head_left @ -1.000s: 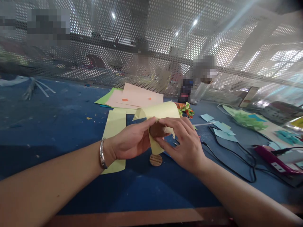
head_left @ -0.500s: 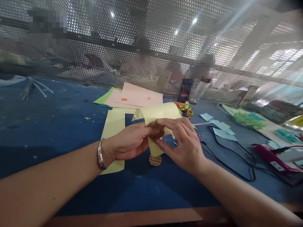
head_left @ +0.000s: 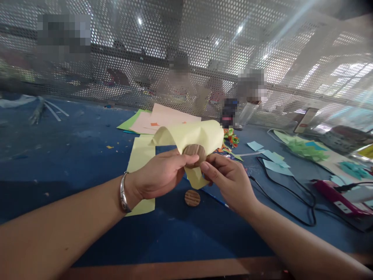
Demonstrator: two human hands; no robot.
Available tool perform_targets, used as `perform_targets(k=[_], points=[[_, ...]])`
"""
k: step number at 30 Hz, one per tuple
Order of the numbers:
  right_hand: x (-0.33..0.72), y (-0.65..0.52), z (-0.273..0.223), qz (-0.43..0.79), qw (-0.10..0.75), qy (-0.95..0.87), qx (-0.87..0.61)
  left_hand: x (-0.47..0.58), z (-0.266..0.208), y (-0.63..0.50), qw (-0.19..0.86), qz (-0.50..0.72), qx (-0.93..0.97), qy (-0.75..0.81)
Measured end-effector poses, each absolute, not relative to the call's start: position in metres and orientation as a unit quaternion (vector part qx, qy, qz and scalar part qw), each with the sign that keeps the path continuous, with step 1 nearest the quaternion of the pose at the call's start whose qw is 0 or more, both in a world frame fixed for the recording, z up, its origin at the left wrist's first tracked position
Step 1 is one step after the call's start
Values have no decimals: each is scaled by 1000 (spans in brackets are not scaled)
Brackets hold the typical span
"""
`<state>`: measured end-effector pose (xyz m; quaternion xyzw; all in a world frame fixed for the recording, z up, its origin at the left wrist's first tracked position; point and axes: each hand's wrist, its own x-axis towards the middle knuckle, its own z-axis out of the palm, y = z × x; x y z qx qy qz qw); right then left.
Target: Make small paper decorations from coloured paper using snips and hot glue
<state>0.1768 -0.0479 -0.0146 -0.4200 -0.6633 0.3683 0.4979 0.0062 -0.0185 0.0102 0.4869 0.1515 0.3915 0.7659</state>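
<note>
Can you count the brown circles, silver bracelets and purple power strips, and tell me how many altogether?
Brown circles: 2, one in the left hand, one on the table
Silver bracelet: 1
Purple power strip: 1
Total: 4

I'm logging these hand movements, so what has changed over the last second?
The right hand has moved down from above the held brown disc to its right edge. The left hand has brought its thumb onto the disc's face, now more fully visible. The yellow paper has shifted, its curled end farther left. The loose disc stayed on the table.
</note>
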Motion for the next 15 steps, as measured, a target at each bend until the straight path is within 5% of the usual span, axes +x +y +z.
perform_targets(k=[7,15], points=[[177,-41,-25,499,540,-551,-395,7,-8,-13,694,416,525,263],[186,-38,-19,312,484,-661,-481,0,0,-6,578,469,589,314]])
